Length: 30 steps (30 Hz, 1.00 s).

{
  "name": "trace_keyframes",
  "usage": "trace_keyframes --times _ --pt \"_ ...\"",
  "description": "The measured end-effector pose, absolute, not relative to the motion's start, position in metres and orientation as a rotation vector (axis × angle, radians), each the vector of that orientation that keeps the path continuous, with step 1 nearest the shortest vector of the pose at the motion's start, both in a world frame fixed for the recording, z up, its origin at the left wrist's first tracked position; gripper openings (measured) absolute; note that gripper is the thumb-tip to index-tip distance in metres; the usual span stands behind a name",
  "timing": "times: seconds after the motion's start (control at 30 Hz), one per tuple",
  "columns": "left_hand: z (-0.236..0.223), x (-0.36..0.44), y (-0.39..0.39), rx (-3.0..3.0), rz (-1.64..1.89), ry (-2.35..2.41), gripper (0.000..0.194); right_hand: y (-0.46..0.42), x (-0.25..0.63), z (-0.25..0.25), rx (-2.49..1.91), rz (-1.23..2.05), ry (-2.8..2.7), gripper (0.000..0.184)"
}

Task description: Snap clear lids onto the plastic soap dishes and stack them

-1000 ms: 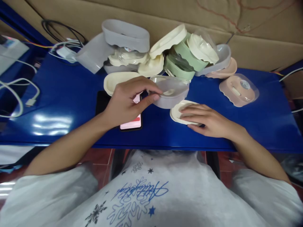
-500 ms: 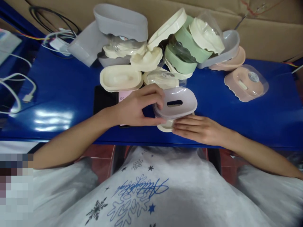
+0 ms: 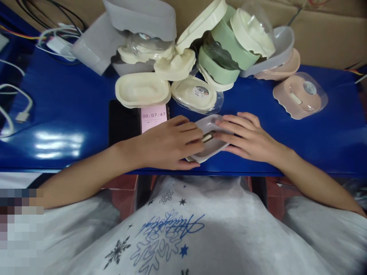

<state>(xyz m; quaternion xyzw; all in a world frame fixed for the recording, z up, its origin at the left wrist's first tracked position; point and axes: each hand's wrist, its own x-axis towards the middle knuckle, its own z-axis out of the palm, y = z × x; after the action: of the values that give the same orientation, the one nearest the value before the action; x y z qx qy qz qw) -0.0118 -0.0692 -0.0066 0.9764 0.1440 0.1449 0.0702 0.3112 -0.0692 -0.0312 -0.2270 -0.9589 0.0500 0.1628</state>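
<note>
A shallow lilac plastic dish [image 3: 215, 146], oval with a slot in its floor, lies tilted near the table's front edge. A cream part shows through the slot. My left hand [image 3: 183, 143] closes round the dish's left end, with fingers reaching inside towards the slot. Over the right end lie the fingers of my right hand [image 3: 246, 135], its thumb low against the outer side. Just behind are a cream oval dish [image 3: 143, 89] and a cream dish with a clear cover [image 3: 197, 93]. What lies under the lilac dish is mostly hidden.
At the back is a pile of grey tubs [image 3: 140, 19], green tubs [image 3: 220, 67] and cream parts. A pink covered dish [image 3: 299, 95] stands right. Left of my hands, a phone [image 3: 154, 114] shows a timer beside a black object [image 3: 123, 124]. White cables [image 3: 25, 103] lie far left.
The lilac dish has come down and turned, its right end now farther back. My left hand has moved nearer and reaches inside; my right hand has shifted up from the cream part onto the dish.
</note>
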Motion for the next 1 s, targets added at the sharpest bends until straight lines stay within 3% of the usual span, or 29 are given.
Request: trace_keyframes --times 0.2,0.4,0.57,0.77,1.0 --pt "-0.004 -0.010 -0.081 3.084 0.305 0.375 0.021 -0.065 0.308 -0.034 -0.537 0.300 -2.721 0.045" --pt "-0.005 -0.011 -0.081 3.232 0.227 0.384 0.011 -0.066 0.308 -0.032 -0.525 0.280 -2.745 0.041" --pt "-0.009 -0.012 -0.074 3.149 0.182 0.458 0.024 -0.065 0.312 -0.030 -0.598 0.182 -2.754 0.036" --pt "-0.010 -0.013 -0.070 3.090 0.247 0.496 0.038 -0.059 0.318 -0.028 -0.656 0.216 -2.603 0.049" --pt "-0.007 -0.019 -0.063 3.088 0.216 0.602 0.022 -0.033 0.307 -0.033 -1.009 0.330 -2.552 0.053"
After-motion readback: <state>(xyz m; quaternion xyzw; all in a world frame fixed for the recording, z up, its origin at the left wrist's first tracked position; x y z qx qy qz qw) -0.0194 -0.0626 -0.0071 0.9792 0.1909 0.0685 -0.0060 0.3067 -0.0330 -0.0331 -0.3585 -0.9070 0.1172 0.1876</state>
